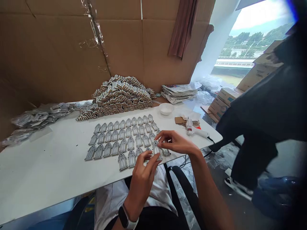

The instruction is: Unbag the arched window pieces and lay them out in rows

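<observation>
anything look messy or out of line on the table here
The arch-shaped pieces lie in neat rows, but the bottom row stops short at the left. Both hands, left hand and right hand, hold one piece. The pile behind slumps loosely.

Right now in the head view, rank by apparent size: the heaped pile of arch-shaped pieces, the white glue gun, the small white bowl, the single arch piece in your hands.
1. Heaped pile of arch-shaped pieces.
2. White glue gun.
3. Small white bowl, which lies farther back, so close to the gun.
4. Single grey arch piece, held by both hands.

Matt white table (pixel 59 166), cardboard wall (pixel 59 48)
</observation>
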`<state>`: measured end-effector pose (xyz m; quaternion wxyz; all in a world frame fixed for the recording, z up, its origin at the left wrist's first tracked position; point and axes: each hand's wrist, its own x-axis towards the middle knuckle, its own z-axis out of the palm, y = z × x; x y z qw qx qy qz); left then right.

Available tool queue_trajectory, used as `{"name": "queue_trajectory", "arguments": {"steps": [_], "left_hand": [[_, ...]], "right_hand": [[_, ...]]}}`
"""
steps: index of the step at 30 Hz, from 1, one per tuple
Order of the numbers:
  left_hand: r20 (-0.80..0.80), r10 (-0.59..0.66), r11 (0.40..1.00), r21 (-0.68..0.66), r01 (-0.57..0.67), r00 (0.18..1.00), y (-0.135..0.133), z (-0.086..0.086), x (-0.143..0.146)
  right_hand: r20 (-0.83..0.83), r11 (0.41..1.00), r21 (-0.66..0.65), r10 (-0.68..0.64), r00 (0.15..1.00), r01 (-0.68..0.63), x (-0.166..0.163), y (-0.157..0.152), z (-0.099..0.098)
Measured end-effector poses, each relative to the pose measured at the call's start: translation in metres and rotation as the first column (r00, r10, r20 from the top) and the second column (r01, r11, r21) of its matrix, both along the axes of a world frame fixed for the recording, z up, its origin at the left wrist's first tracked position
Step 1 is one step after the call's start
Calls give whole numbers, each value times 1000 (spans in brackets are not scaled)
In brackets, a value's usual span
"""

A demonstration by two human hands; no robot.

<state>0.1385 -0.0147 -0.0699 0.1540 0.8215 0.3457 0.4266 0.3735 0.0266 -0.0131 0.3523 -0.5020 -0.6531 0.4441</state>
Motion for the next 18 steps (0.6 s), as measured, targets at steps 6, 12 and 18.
{"name": "queue_trajectory", "arguments": {"steps": [6,12,18], "left_hand": [[-35,-78,989,127,82,996,4,6,-5],[-39,-97,989,110,100,995,9,0,-8],[-34,-175,962,209,178,984,40,-31,-10]], "right_hand": [[35,999,-38,30,999,-28,0,1,-3],[144,1000,-16,-8,989,10,-6,0,1],[265,981,64,-196,944,185,0,0,0]]}}
